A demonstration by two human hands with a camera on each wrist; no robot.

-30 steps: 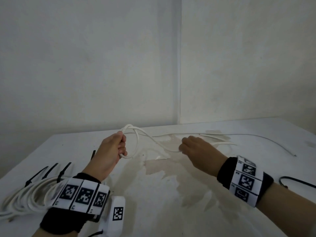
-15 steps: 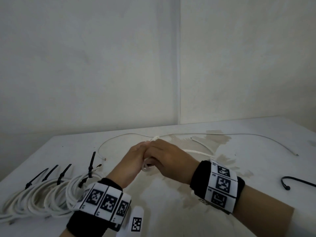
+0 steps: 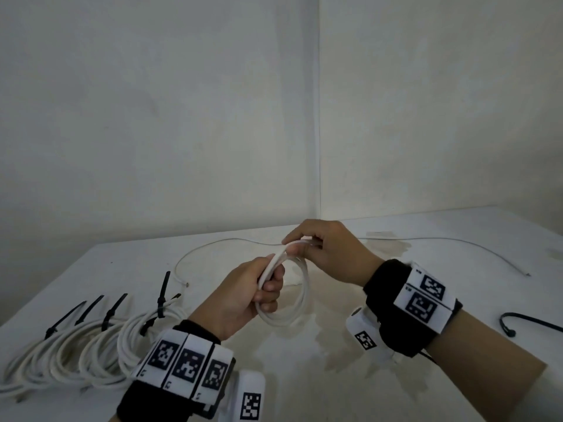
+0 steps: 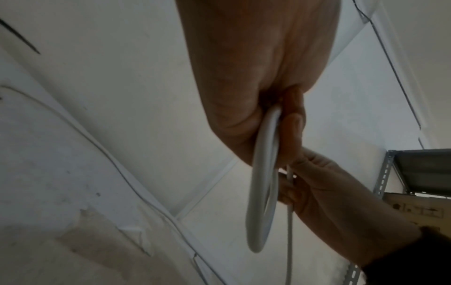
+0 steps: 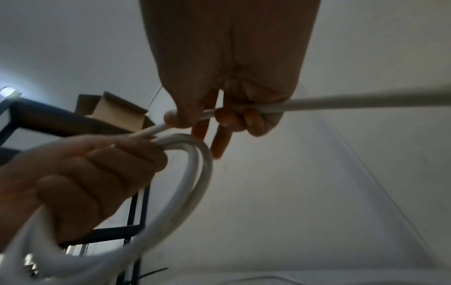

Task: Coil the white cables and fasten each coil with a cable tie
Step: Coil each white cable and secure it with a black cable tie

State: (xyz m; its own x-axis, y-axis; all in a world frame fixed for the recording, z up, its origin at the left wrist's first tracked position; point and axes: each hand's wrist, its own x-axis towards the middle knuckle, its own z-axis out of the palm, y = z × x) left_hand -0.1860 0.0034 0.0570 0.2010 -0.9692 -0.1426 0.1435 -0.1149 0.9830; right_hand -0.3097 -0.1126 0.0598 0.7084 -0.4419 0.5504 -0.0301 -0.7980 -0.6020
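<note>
Coil (image 3: 289, 296): gripped in left hand (image 3: 243, 296), hanging below; free cable run leaves rightward through right hand (image 3: 329, 251), pinching it, probably toward the table's far-right edge

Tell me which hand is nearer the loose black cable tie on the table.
Right. The right hand is raised beside the cable tie, still well clear; the left hand is farther, across the table.

Tied coils (image 3: 91, 348) crowding left table (image 3: 335, 391)
</note>
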